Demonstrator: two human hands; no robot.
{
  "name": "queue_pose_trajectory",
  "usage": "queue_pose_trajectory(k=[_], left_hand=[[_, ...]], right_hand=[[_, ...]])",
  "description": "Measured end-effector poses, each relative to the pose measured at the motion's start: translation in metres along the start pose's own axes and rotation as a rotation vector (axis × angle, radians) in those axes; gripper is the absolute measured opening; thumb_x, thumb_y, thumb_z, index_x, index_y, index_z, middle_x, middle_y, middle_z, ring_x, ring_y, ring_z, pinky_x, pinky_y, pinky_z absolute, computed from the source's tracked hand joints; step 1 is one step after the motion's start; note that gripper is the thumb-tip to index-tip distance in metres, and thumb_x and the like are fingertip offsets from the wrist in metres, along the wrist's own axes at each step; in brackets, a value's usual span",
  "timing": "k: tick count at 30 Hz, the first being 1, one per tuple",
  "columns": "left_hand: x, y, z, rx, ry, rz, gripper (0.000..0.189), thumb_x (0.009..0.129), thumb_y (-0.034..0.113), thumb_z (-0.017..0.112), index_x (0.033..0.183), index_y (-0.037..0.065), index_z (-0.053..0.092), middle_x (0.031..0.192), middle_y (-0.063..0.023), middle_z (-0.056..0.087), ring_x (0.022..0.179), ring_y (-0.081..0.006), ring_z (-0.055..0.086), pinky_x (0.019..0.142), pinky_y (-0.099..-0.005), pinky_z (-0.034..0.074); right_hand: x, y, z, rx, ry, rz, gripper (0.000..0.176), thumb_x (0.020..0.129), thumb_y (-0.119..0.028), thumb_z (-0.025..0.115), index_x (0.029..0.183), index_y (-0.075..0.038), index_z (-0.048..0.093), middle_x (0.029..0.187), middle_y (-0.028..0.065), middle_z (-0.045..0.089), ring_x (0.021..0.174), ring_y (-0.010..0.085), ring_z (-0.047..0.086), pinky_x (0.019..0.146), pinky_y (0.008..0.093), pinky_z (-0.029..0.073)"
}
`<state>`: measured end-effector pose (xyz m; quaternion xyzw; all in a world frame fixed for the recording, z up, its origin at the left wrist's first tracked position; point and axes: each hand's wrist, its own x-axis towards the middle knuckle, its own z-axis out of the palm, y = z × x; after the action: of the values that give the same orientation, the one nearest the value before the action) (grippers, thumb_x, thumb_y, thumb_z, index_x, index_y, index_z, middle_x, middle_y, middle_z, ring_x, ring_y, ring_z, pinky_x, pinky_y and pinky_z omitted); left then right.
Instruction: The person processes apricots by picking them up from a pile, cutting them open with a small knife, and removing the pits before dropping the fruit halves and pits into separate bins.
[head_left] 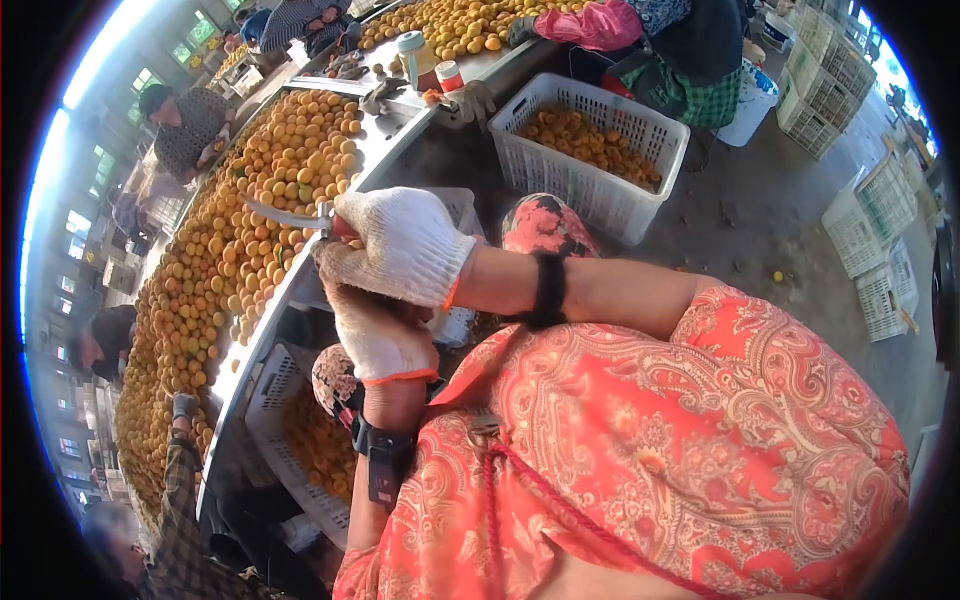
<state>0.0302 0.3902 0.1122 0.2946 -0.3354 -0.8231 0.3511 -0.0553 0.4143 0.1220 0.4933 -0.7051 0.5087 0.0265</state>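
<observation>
Both of my hands wear white knitted gloves and meet beside the metal table edge. My right hand [405,245] is closed round the red handle of a knife [285,212], whose curved blade points left over the apricots [290,150]. Just beneath it, my left hand [375,325] has its fingers bent against the right glove. These fingers are partly hidden and dark with dirt, and anything between them cannot be made out. Below the hands, a white crate [275,420] holds orange fruit pieces beside my leg.
Another white crate [590,170] with fruit pieces stands on the floor ahead. A bottle [412,60], a red-and-white jar [449,77] and gloves [468,100] lie at the table's corner. Stacked crates [820,85] stand at the right. Several people sit or stand round the table.
</observation>
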Motion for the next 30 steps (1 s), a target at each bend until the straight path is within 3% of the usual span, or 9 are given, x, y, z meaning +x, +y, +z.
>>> queue_pose_trajectory(k=[1,4,5,6,9,16,25,28,30], left_hand=[[0.0,0.001,-0.001,0.025,0.057,-0.049,0.047,0.094,0.062,0.049,0.12,0.024,0.057,0.104,0.0067,0.064,0.081,-0.0105,0.062,0.051,-0.0225,0.04],[-0.003,0.011,-0.001,0.049,0.069,-0.113,0.052,0.092,0.067,0.048,0.12,0.023,0.057,0.105,0.0071,0.065,0.082,-0.0111,0.063,0.051,-0.0239,0.041],[-0.003,0.015,0.004,0.054,0.088,-0.12,0.061,0.09,0.071,0.046,0.126,0.023,0.055,0.117,0.0051,0.063,0.097,-0.0154,0.064,0.064,-0.0291,0.051],[-0.002,0.014,0.0,0.052,0.092,-0.123,0.061,0.09,0.071,0.046,0.126,0.023,0.055,0.117,0.0051,0.063,0.097,-0.0154,0.064,0.064,-0.0291,0.051],[-0.005,0.014,-0.003,0.001,0.089,-0.098,0.071,0.089,0.073,0.045,0.138,0.022,0.048,0.139,0.0001,0.053,0.128,-0.0214,0.051,0.1,-0.0416,0.048],[-0.008,0.004,-0.015,0.0,0.076,-0.221,0.069,0.089,0.073,0.046,0.134,0.022,0.052,0.134,-0.001,0.057,0.121,-0.0227,0.056,0.097,-0.0423,0.05],[0.015,-0.014,-0.045,0.098,-0.063,-0.442,0.05,0.089,0.069,0.052,0.104,0.022,0.06,0.087,0.0057,0.064,0.076,-0.0104,0.063,0.056,-0.0271,0.049],[0.017,-0.017,-0.019,-0.171,0.256,-0.522,0.045,0.09,0.066,0.053,0.083,0.021,0.056,0.06,0.0068,0.049,0.048,-0.0082,0.047,0.043,-0.0224,0.034],[0.015,-0.008,-0.028,0.045,-0.125,-0.561,0.051,0.09,0.066,0.054,0.071,0.02,0.048,0.049,0.0063,0.033,0.037,-0.0098,0.031,0.037,-0.0254,0.023]], right_hand=[[0.0,0.0,0.0,-0.027,-0.044,-0.007,0.032,0.081,-0.041,0.066,0.086,-0.009,0.068,0.076,0.0151,0.068,0.076,0.0343,0.069,0.069,0.0448,0.054],[0.002,-0.004,0.002,-0.013,-0.067,-0.036,0.032,0.08,-0.041,0.066,0.085,-0.01,0.068,0.075,0.0147,0.068,0.075,0.0346,0.069,0.068,0.0449,0.054],[0.001,-0.007,0.0,-0.003,-0.06,-0.066,0.031,0.079,-0.041,0.067,0.085,-0.01,0.068,0.074,0.0142,0.068,0.073,0.0342,0.069,0.067,0.0445,0.054],[0.001,-0.01,-0.001,-0.002,-0.064,-0.063,0.031,0.079,-0.041,0.067,0.085,-0.01,0.068,0.074,0.0142,0.068,0.073,0.0342,0.069,0.067,0.0445,0.054],[-0.003,-0.013,0.002,0.022,0.022,-0.184,0.031,0.076,-0.039,0.072,0.081,-0.009,0.066,0.071,0.0128,0.065,0.068,0.0335,0.067,0.061,0.0423,0.053],[-0.01,0.0,0.003,-0.1,-0.039,-0.235,0.027,0.077,-0.039,0.072,0.079,-0.013,0.067,0.068,0.0089,0.066,0.067,0.03,0.068,0.06,0.0406,0.053],[-0.02,0.027,0.0,-0.126,-0.101,-0.304,0.028,0.078,-0.041,0.069,0.079,-0.013,0.07,0.07,0.0087,0.067,0.067,0.0286,0.069,0.061,0.0424,0.054],[-0.02,0.034,-0.003,-0.057,-0.115,-0.367,0.025,0.076,-0.035,0.075,0.078,-0.012,0.065,0.072,0.0088,0.065,0.067,0.0299,0.067,0.059,0.0406,0.053],[-0.012,0.043,-0.001,0.045,-0.067,-0.382,0.023,0.076,-0.032,0.075,0.078,-0.011,0.064,0.072,0.0105,0.065,0.066,0.0311,0.066,0.059,0.04,0.053]])
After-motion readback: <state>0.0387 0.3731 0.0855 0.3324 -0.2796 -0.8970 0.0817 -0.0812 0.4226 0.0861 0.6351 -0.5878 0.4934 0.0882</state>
